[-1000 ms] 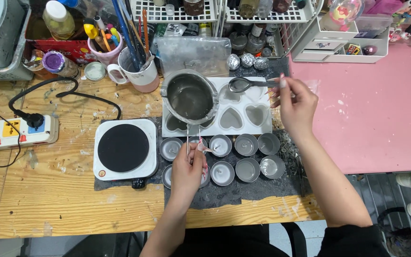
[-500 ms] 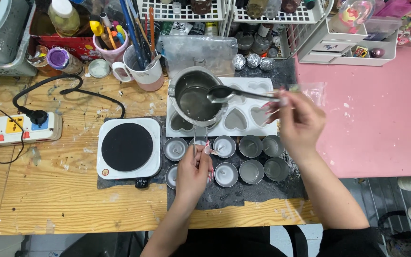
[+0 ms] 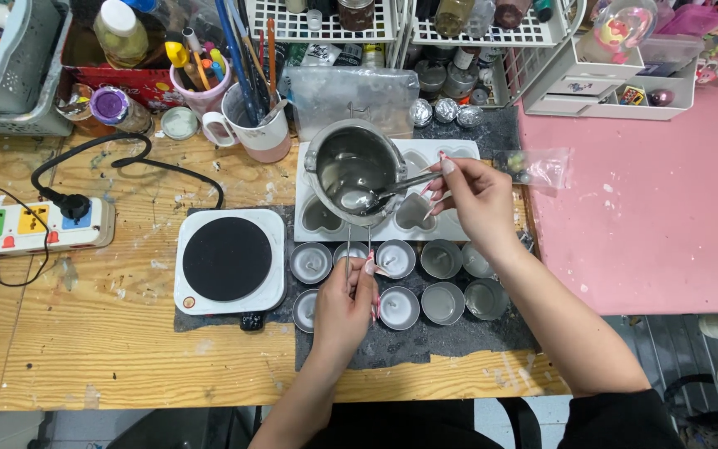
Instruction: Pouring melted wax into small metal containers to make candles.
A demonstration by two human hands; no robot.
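1. The left hand [image 3: 344,301] is closed around the thin wire handle of a small round steel pouring pot [image 3: 354,170], holding it up above the white silicone mould with heart-shaped cavities [image 3: 450,154]; the handle runs straight back from the pot's near wall into the curled fingers, so the pot sits well ahead of the grip, towards the shelves.
2. The right hand [image 3: 474,199] pinches the end of a long metal spoon [image 3: 382,193] between thumb and fingertips (the other fingers are fanned out loosely). The spoon's shaft reaches leftward over the pot's rim and its bowl lies inside the pot, low against the near wall, in what looks like a shallow pool of clear liquid.
3. Under and beside the left hand stand two rows of small round metal tins [image 3: 442,259] on a dark grey mat [image 3: 459,337]; several have a pale filling, though I cannot tell how full each one is.
4. Just left of the tins is a white square hotplate with a black round top [image 3: 228,259], bare, resting partly on the mat and partly on the paint-spattered wooden table [image 3: 110,349].
5. A pink surface [image 3: 650,224] adjoins the table on the right, and a white power strip with coloured sockets [image 3: 31,226] lies far left.
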